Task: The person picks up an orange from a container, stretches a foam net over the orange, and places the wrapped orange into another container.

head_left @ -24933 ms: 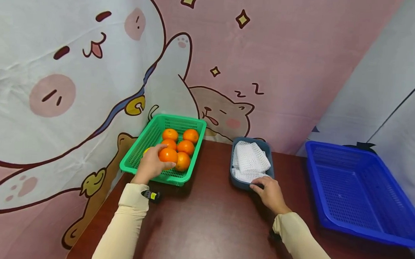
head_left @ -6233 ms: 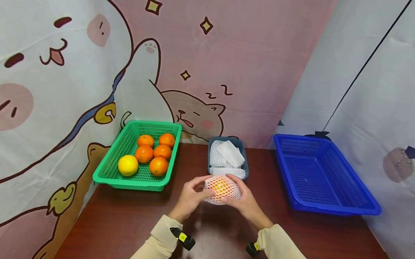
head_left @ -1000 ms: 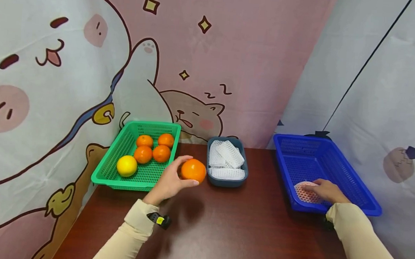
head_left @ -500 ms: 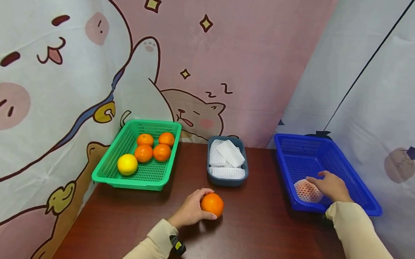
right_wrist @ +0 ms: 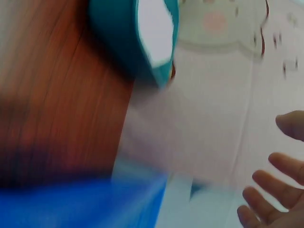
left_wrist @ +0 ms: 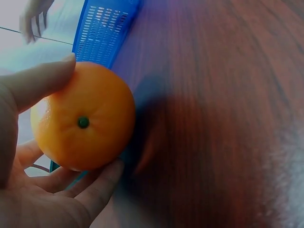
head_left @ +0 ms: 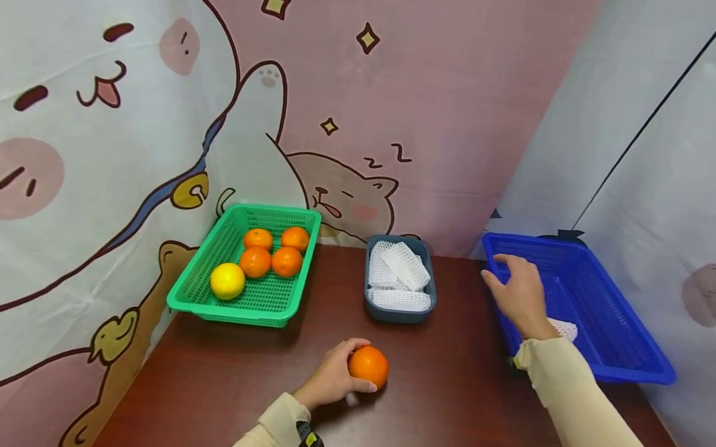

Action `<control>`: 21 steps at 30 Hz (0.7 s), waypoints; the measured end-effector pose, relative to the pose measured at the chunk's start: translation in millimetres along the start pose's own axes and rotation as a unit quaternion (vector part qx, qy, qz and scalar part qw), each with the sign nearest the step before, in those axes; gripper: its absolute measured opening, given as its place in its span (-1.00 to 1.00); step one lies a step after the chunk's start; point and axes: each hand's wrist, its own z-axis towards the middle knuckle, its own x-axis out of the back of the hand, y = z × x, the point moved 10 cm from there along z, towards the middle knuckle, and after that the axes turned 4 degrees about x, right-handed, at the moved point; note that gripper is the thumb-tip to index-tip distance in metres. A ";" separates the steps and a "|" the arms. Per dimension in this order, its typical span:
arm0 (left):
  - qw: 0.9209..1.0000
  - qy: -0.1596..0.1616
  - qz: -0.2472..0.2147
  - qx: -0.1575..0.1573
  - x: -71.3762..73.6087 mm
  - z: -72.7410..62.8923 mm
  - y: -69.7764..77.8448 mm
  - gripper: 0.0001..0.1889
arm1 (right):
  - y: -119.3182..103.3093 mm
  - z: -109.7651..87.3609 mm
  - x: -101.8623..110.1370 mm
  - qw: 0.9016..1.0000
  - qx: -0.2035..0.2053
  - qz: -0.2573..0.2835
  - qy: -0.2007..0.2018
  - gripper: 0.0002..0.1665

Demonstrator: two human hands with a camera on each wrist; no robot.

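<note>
My left hand [head_left: 331,379] grips an orange [head_left: 368,368] at the front middle of the table, thumb and fingers on opposite sides. In the left wrist view the green stem end of the orange [left_wrist: 90,104] faces the camera, close over the wood. My right hand [head_left: 520,294] is over the left side of the blue basket [head_left: 605,373], fingers spread and holding nothing; the right wrist view also shows the right hand [right_wrist: 278,190] apart from anything. Behind my right wrist, a piece of white foam net [head_left: 565,328] round a fruit shows inside that basket, mostly hidden.
A dark blue-grey box [head_left: 398,316] of folded white foam nets [head_left: 399,269] stands at the back middle. To its left, a green basket [head_left: 231,317] holds several oranges [head_left: 255,262] and a yellow fruit [head_left: 227,281]. A printed cloth [head_left: 460,121] hangs behind the table.
Earlier both hands held a netted orange; the right hand then set it in the blue basket, let go and moved left. The left hand brought another orange from beside the green basket to the front middle.
</note>
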 end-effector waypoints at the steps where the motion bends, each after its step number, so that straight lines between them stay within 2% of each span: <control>1: 1.000 0.000 -0.003 0.002 -0.5 -0.4 -1.1 -0.20 | -11.3 3.3 -10.4 1.000 0.018 0.007 -0.004 -0.49; 5: 1.000 0.002 -0.014 0.002 -3.3 -1.3 -3.2 -0.19 | -37.9 9.8 -62.4 0.996 0.056 0.012 -0.067 -0.46; 10: 1.000 0.007 -0.028 -0.006 -4.7 -2.9 -1.4 -0.18 | -43.1 6.5 -118.7 0.987 0.057 -0.023 -0.150 -0.46; 16: 0.999 0.012 -0.034 -0.001 -2.3 -5.6 -4.4 -0.18 | -39.8 2.2 -153.2 0.978 0.061 -0.075 -0.182 -0.53; 21: 0.999 0.017 -0.034 0.010 1.3 -6.9 -8.4 -0.17 | -44.7 3.3 -169.4 0.965 0.103 -0.144 -0.195 -0.54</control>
